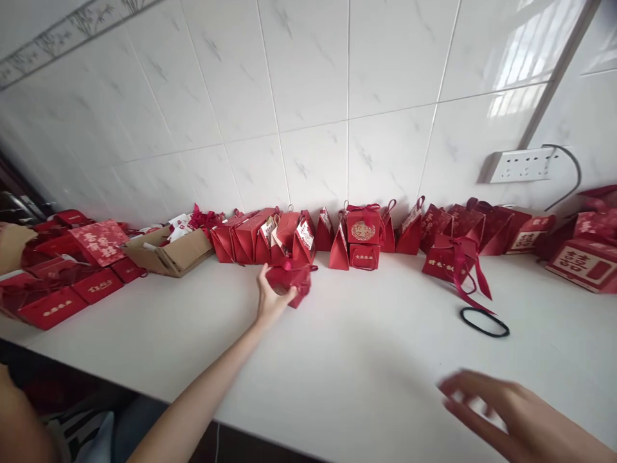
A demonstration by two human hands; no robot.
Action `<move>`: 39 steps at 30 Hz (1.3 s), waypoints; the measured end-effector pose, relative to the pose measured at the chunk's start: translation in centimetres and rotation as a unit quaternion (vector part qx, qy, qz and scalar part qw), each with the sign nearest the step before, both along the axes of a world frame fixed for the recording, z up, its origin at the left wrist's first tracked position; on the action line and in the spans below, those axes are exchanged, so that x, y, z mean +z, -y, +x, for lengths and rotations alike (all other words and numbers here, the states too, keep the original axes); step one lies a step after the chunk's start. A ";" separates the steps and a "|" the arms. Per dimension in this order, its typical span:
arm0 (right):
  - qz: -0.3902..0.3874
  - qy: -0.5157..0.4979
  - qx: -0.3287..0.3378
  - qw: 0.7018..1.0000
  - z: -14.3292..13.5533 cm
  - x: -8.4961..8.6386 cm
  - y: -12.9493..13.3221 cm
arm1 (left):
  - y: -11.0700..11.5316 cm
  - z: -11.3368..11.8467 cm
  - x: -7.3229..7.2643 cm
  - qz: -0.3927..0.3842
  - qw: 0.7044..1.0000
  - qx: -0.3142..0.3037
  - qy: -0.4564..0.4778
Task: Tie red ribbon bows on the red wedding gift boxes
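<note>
My left hand [274,301] reaches over the white tabletop and grips a small red gift box [292,278], thumb on the near side and fingers round its left side. A dark red ribbon bow sits on top of this box, just in front of the row of other red boxes. Lower right, slightly blurred, my right hand [501,405] hovers near the table's front with fingers curved and apart, holding nothing. Nearest to it lies a black elastic band [484,322]. Beyond that stands a red box with a long ribbon [446,258], its ends trailing on the table.
Several red triangular gift boxes [409,231] line the tiled wall. Two stacked red boxes [364,238] stand mid-row. At left, an open cardboard box [168,254] sits beside piled red boxes [58,308]. A power strip [523,165] hangs on the wall above larger red boxes [585,263].
</note>
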State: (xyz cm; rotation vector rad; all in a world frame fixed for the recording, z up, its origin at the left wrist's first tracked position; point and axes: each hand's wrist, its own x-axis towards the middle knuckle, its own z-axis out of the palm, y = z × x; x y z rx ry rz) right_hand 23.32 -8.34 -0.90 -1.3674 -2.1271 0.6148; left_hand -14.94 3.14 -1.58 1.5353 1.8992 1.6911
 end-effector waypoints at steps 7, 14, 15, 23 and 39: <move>0.032 -0.230 -0.042 0.972 -6.1 1.0 -6.6 | 7.2 11.1 0.3 -0.028 0.951 -0.307 -0.007; 0.043 -0.381 -0.150 0.911 -4.2 0.3 -9.7 | 4.2 13.6 3.7 -0.034 0.961 -0.275 -0.007; 0.041 -0.382 -0.136 0.913 -3.8 0.2 -9.5 | 3.4 14.1 3.6 -0.046 0.956 -0.289 0.008; 0.149 -0.221 0.084 0.960 -3.2 0.1 -8.0 | 2.9 14.1 1.3 -0.140 0.920 -0.359 0.070; 0.052 -0.220 -0.025 0.974 -3.2 1.6 -7.2 | 5.5 14.0 4.1 -0.252 0.790 -0.524 0.193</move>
